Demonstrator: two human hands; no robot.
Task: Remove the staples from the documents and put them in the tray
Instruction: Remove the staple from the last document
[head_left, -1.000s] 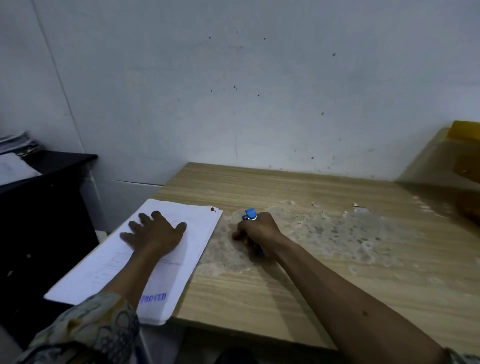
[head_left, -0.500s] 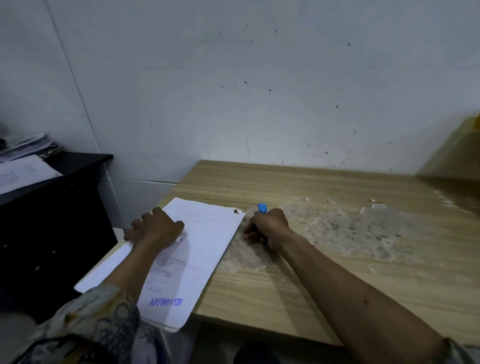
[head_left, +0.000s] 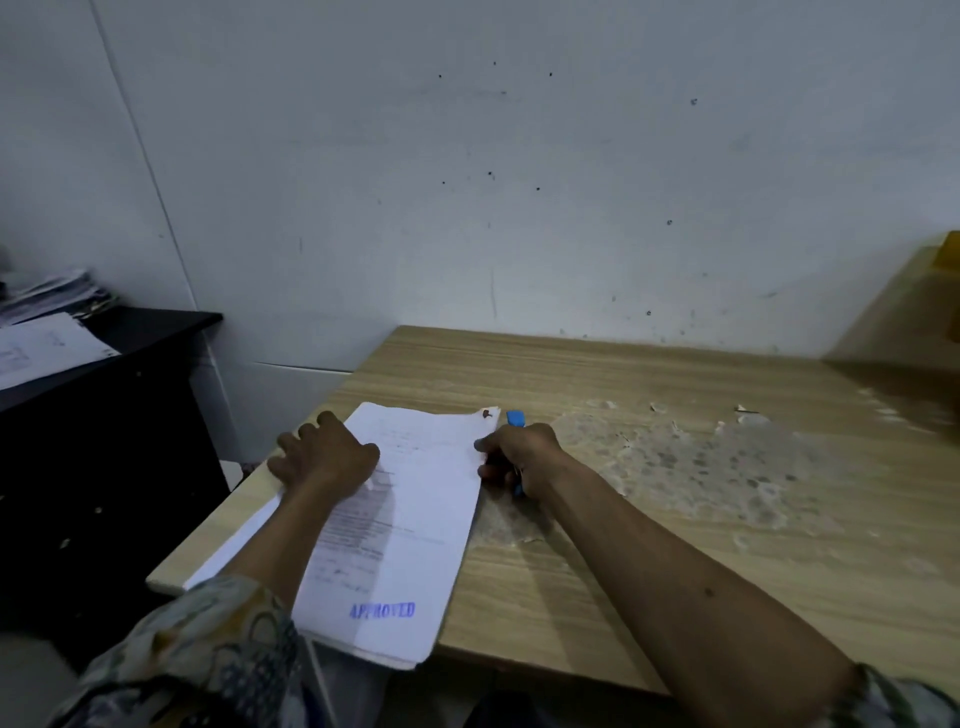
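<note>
**Findings.** The wooden table (head_left: 675, 545) bears both forearms. Its surface is worn and blotched to the right of the right hand. The stack of documents (head_left: 415, 519) lies under the left hand, and its right edge touches the right hand's fingertips. The left hand (head_left: 327, 457) rests palm-down on the stack's far left part. Its fingers are loosely spread and grasp nothing; it only presses the paper. The right hand (head_left: 524, 452) is clenched round a blue staple remover (head_left: 515, 418), whose tip shows just beyond the knuckles. How its jaws stand cannot be told. The staple (head_left: 487, 414), a small dark mark, sits in the stack's far right corner, just left of the tool's tip. No tray can be identified.

**Assessment.** The step in hand appears to be bringing the tool to the staple. The left hand would serve better pressing nearer the stapled corner, so the sheets neither lift nor tear. The tool should slide flat under the staple's crown and lever gently. The freed staple should be held, not flicked onto the blotched surface.
</note>
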